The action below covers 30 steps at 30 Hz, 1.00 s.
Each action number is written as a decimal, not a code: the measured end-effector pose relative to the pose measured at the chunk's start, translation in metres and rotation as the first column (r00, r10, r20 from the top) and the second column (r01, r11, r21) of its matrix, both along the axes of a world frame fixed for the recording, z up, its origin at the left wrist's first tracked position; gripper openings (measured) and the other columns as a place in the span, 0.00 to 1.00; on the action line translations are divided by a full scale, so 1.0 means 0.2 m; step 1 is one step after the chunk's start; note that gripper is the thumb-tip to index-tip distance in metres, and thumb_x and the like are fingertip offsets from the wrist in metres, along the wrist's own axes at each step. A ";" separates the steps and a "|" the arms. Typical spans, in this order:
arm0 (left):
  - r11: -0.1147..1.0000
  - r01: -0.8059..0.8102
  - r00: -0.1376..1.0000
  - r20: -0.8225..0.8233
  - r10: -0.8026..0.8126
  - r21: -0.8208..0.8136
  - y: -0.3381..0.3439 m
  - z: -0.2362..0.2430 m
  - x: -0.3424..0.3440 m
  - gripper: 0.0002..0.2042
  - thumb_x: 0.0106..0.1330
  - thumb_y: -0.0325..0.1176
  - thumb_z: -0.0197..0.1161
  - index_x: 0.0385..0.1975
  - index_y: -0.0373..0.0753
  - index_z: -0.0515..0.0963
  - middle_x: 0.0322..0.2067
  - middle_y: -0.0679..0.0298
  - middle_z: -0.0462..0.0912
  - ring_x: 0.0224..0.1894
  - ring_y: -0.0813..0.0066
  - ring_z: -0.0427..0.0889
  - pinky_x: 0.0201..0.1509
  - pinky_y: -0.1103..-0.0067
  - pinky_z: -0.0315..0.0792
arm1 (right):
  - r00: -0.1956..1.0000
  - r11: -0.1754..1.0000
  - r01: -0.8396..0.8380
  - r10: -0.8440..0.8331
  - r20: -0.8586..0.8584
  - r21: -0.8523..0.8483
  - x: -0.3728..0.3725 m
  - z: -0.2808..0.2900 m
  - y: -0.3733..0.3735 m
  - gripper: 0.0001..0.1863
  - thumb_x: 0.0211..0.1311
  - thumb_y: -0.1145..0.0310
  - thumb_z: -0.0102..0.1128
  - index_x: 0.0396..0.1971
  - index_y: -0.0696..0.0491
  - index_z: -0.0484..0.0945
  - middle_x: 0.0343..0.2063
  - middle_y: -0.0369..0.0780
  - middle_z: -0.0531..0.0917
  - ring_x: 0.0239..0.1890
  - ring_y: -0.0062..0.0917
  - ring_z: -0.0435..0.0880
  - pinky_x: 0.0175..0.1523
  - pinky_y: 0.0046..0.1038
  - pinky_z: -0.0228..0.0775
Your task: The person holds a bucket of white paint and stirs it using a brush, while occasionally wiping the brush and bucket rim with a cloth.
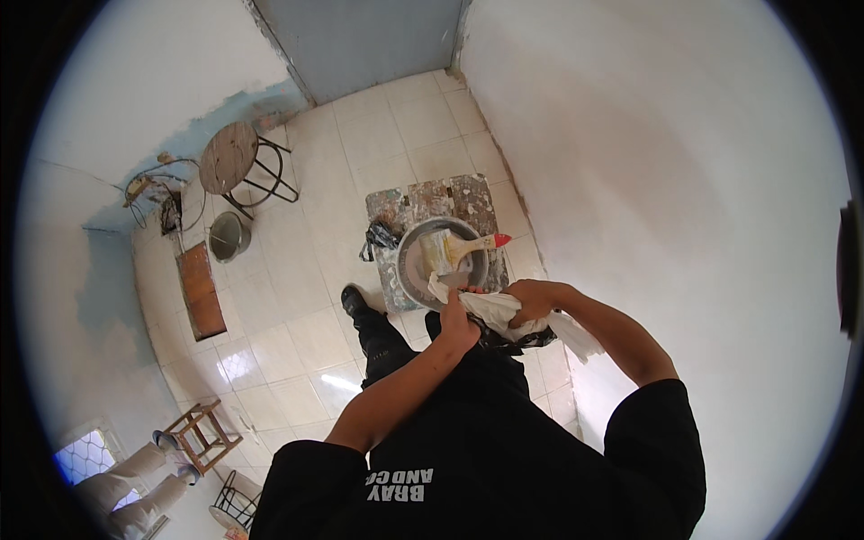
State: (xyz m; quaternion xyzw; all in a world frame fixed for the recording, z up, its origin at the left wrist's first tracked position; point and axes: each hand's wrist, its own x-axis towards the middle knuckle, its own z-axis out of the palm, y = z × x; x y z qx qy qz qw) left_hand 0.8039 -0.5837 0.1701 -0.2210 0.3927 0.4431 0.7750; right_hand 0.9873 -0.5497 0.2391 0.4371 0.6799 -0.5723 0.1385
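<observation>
Both hands grip a crumpled white bundle [493,309], a cloth or soft bag. My left hand [458,321] is closed on its near-left part, right at the basin's rim. My right hand [533,301] closes around the bundle farther right, with a loose end hanging past the wrist. Dark plastic-like material [540,338] shows beneath. Just beyond my left fingers is a greyish flat piece [453,279], too small to make out. A wide paintbrush [468,246] with a pale, red-tipped handle lies across the round metal basin [407,286], which contains whitish material.
The basin stands on a paint-spattered low table [474,191], with a crumpled black plastic bag [380,238] at its left. Farther left are a round stool [230,157], a bucket [229,237] and a brown board [201,292]. A wall rises close on my right. Someone's legs [135,490] show lower left, by a wooden stool [203,438].
</observation>
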 end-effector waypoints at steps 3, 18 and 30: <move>1.000 0.025 0.999 0.023 -0.025 0.011 -0.04 -0.01 -0.02 0.13 0.74 0.42 0.40 0.40 0.40 0.67 0.36 0.62 0.73 0.40 0.67 0.75 0.54 0.68 0.70 | 0.999 0.999 -0.041 0.040 -0.019 -0.021 0.00 -0.01 0.03 0.27 0.38 0.58 0.67 0.41 0.55 0.79 0.34 0.47 0.83 0.38 0.38 0.82 0.46 0.33 0.71; 0.946 0.197 0.978 -0.118 -0.172 0.256 0.01 0.17 0.04 0.21 0.55 0.30 0.71 0.47 0.39 0.69 0.43 0.64 0.76 0.42 0.73 0.78 0.43 0.74 0.76 | 0.971 0.984 -0.102 0.067 0.229 0.145 -0.12 0.04 0.17 0.21 0.41 0.58 0.61 0.35 0.56 0.81 0.34 0.49 0.83 0.40 0.42 0.82 0.45 0.38 0.72; 0.961 0.251 0.967 -0.080 -0.243 0.113 0.03 0.19 0.06 0.17 0.59 0.31 0.67 0.45 0.34 0.71 0.41 0.61 0.78 0.40 0.69 0.81 0.38 0.72 0.79 | 0.935 0.980 -0.105 0.041 0.351 0.168 -0.17 0.09 0.18 0.20 0.42 0.61 0.59 0.32 0.61 0.79 0.33 0.53 0.82 0.40 0.44 0.82 0.47 0.38 0.73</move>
